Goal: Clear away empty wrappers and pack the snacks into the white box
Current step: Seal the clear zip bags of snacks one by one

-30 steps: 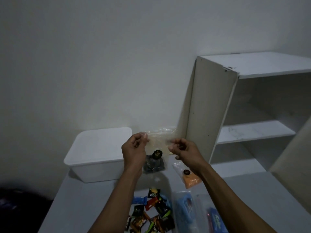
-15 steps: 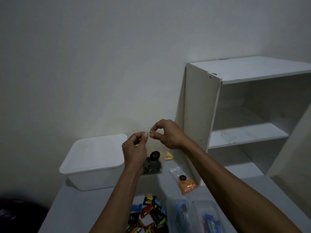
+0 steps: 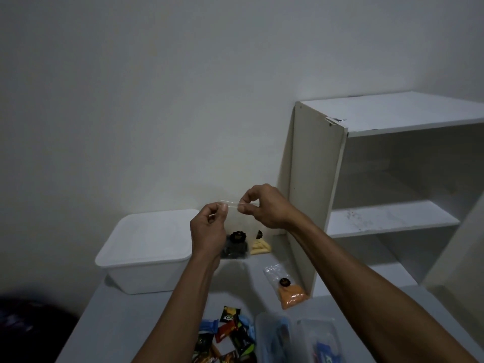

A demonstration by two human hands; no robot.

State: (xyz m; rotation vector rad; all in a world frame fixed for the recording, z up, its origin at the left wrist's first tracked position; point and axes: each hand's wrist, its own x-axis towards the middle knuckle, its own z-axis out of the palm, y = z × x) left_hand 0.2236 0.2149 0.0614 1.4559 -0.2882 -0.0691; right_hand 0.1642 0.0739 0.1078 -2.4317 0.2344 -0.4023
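Observation:
I hold a clear zip bag [image 3: 235, 246] with dark snacks in its bottom up in front of me. My left hand [image 3: 208, 230] pinches the left end of its top strip. My right hand [image 3: 262, 206] pinches the strip a little further right. The white box [image 3: 146, 255], lid on, stands on the grey table to the left of my hands. A bag of yellow snacks [image 3: 259, 246] lies behind the held bag. A bag of orange snacks [image 3: 286, 290] lies by the shelf foot. Several small wrapped snacks [image 3: 227, 335] are piled at the near edge.
A white shelf unit [image 3: 379, 195] stands on the table at the right, its side panel close to my right hand. Two clear plastic containers [image 3: 296, 339] with blue packets sit at the near edge. The wall is right behind the box.
My right hand has slid left along the bag's top towards my left hand and risen a little. The view has tilted, so the table's far side shows more.

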